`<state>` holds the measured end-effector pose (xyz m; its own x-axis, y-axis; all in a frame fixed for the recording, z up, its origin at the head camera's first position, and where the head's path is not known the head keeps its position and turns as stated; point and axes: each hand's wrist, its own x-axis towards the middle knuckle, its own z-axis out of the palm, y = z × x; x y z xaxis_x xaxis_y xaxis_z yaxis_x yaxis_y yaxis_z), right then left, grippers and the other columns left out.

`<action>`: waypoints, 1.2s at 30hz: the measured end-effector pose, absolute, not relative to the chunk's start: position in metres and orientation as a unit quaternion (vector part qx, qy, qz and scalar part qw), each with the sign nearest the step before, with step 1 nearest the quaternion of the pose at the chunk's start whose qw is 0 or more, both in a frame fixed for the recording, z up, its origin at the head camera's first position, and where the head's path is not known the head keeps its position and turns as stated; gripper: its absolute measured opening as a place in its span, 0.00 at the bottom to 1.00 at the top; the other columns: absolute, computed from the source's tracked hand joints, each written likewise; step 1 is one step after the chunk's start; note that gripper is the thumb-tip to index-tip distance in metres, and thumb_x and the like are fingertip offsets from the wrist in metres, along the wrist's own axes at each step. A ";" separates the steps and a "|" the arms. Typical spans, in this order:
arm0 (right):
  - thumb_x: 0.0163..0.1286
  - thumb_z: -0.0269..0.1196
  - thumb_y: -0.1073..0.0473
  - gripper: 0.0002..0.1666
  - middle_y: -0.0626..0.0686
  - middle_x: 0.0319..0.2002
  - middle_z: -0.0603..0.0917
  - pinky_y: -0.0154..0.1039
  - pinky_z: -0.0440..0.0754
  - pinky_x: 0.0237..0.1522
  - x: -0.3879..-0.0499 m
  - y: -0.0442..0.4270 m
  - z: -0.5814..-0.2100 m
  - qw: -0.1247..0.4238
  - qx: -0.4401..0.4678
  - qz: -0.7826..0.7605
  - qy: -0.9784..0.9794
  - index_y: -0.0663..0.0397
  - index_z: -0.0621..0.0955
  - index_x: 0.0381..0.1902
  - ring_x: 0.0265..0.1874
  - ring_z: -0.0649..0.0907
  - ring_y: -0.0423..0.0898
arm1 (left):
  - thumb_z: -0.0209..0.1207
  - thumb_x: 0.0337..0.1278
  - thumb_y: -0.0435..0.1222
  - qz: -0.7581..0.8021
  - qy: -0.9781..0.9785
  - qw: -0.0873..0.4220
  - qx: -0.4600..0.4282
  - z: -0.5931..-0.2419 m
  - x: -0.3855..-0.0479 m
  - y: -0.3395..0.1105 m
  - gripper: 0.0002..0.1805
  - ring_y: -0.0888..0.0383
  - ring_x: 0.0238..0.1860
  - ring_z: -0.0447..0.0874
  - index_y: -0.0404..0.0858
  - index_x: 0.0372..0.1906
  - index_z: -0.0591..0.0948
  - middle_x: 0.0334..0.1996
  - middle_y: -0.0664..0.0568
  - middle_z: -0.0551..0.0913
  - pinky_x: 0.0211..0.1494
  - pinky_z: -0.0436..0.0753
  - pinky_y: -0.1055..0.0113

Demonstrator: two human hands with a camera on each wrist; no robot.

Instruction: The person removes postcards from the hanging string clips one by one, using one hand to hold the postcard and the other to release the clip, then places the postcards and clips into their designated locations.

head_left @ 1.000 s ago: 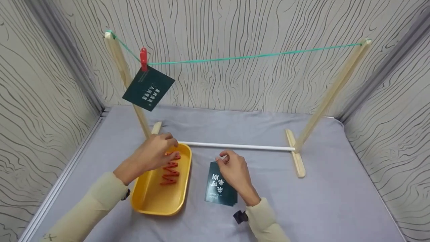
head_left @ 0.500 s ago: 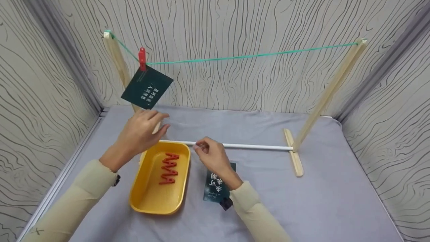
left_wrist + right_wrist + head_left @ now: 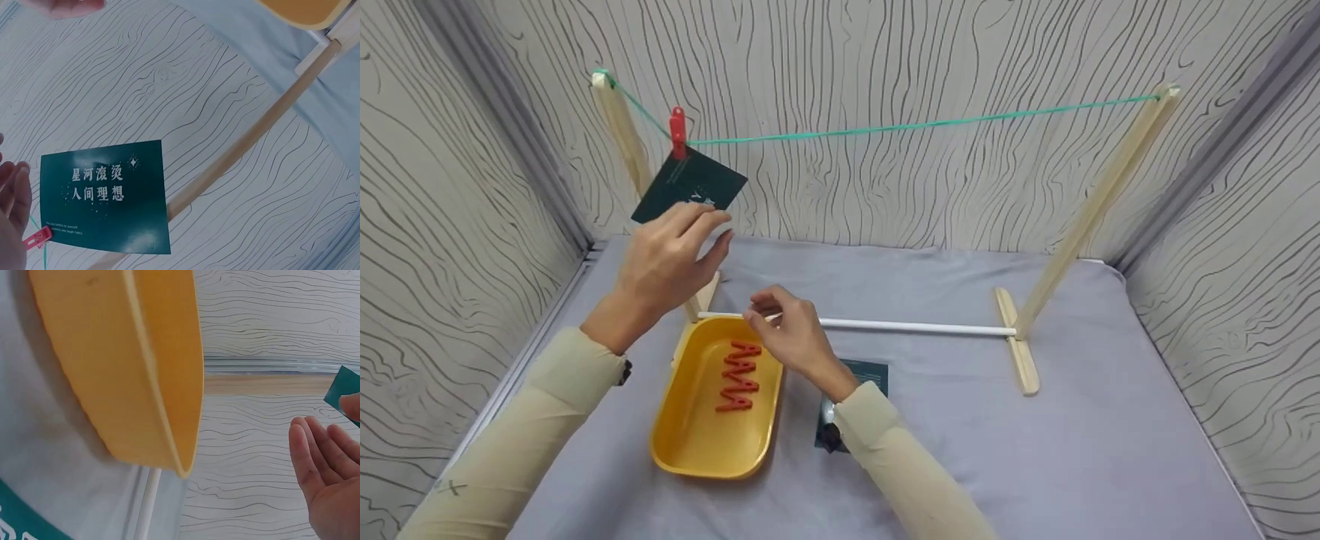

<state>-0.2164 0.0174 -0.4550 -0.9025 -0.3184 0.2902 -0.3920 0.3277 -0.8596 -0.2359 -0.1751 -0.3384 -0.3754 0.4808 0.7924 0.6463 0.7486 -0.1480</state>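
Note:
A dark green card (image 3: 705, 169) with white lettering hangs by one corner from the green string (image 3: 885, 132), clipped by a red clothespin (image 3: 678, 133). In front of its lower part, in the head view, is my left hand (image 3: 667, 255), fingers loosely bent and holding nothing. The left wrist view shows the card (image 3: 107, 197) apart from the fingers (image 3: 17, 194). My right hand (image 3: 791, 326) is over the far right corner of the yellow tray (image 3: 712, 457), fingers relaxed with nothing visible between them. Several red clothespins (image 3: 739, 366) lie in the tray.
More green cards (image 3: 870, 371) lie on the grey cloth, partly covered by my right forearm. Wooden posts (image 3: 1095, 214) hold up the string at both ends, joined low down by a white rod (image 3: 915, 327). Patterned panels (image 3: 900, 60) enclose the table.
My left hand has risen from the tray to in front of the hanging card. My right hand has moved left and away from the cards on the cloth to the tray's far corner.

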 end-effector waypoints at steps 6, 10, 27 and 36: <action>0.78 0.65 0.53 0.17 0.51 0.51 0.89 0.35 0.87 0.57 -0.217 0.002 -0.456 0.041 0.215 0.550 -0.806 0.52 0.81 0.59 0.49 0.86 0.41 | 0.71 0.61 0.32 -0.112 -0.810 0.476 -0.324 -0.329 -0.243 -0.174 0.10 0.45 0.39 0.83 0.33 0.45 0.87 0.40 0.42 0.89 0.40 0.91 0.53; 0.78 0.64 0.54 0.17 0.51 0.53 0.88 0.34 0.86 0.58 -0.221 -0.008 -0.455 0.049 0.217 0.554 -0.802 0.52 0.80 0.60 0.50 0.85 0.40 | 0.71 0.62 0.31 -0.119 -0.805 0.489 -0.314 -0.323 -0.245 -0.176 0.10 0.43 0.42 0.83 0.32 0.46 0.87 0.42 0.40 0.88 0.41 0.91 0.51; 0.78 0.63 0.47 0.22 0.50 0.59 0.86 0.33 0.85 0.62 -0.236 -0.037 -0.443 0.026 0.170 0.593 -0.787 0.46 0.77 0.65 0.53 0.84 0.39 | 0.64 0.70 0.39 -0.165 -0.814 0.501 -0.244 -0.299 -0.259 -0.173 0.23 0.39 0.67 0.77 0.30 0.62 0.80 0.64 0.37 0.82 0.76 0.76 0.50; 0.73 0.68 0.43 0.31 0.48 0.67 0.82 0.39 0.80 0.70 -0.248 -0.041 -0.439 -0.038 0.138 0.649 -0.747 0.44 0.74 0.68 0.65 0.82 0.43 | 0.58 0.76 0.41 -0.162 -0.845 0.456 -0.228 -0.284 -0.266 -0.166 0.27 0.35 0.71 0.72 0.25 0.67 0.73 0.67 0.30 0.76 0.80 0.70 0.47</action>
<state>-0.2480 -0.0409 -0.4394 -0.9588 -0.2561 0.1229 -0.1574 0.1189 -0.9803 -0.2662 -0.1662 -0.2835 -0.4797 0.2379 0.8445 0.5328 0.8437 0.0649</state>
